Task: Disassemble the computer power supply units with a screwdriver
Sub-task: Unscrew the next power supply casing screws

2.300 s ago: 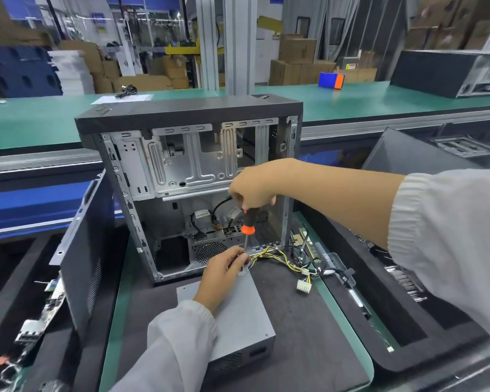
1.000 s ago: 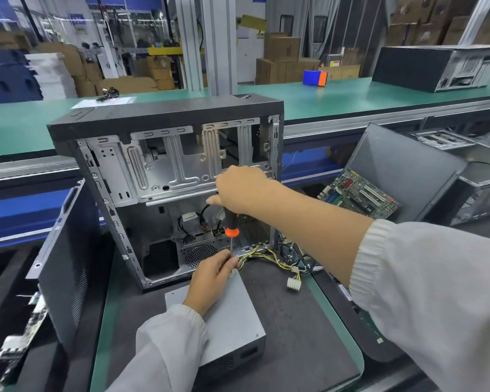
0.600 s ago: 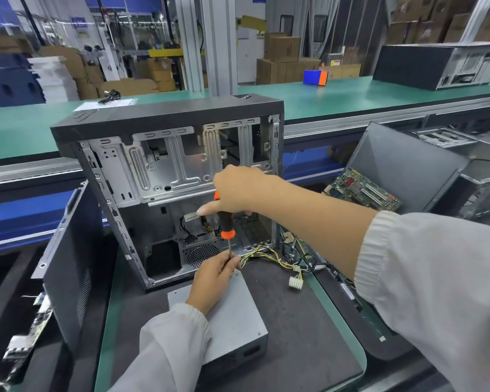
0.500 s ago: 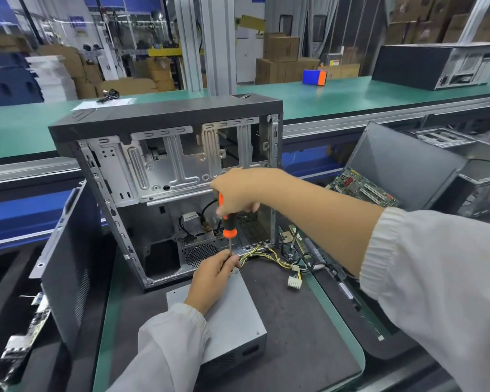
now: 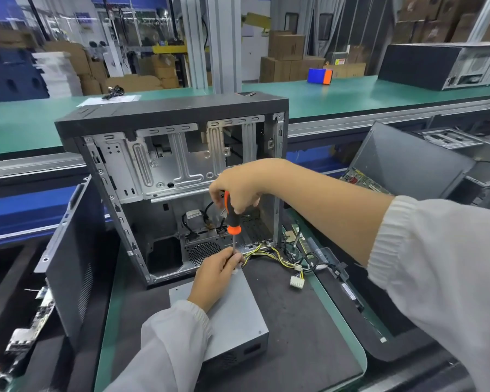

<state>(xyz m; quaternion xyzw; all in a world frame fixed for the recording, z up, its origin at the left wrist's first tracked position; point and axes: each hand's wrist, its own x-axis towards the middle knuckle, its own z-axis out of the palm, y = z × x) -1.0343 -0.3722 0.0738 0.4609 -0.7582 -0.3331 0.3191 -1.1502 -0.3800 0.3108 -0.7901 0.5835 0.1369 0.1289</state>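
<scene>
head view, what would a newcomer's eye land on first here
The orange-and-black screwdriver at centre, gripped upright by the right hand while the left hand pinches its shaft over the grey power supply unit. Just behind stands the open computer case, with yellow-and-black cables spilling out to its right.

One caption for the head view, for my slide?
Right hand turns orange-black screwdriver; left hand steadies its shaft on grey metal power supply.
</scene>
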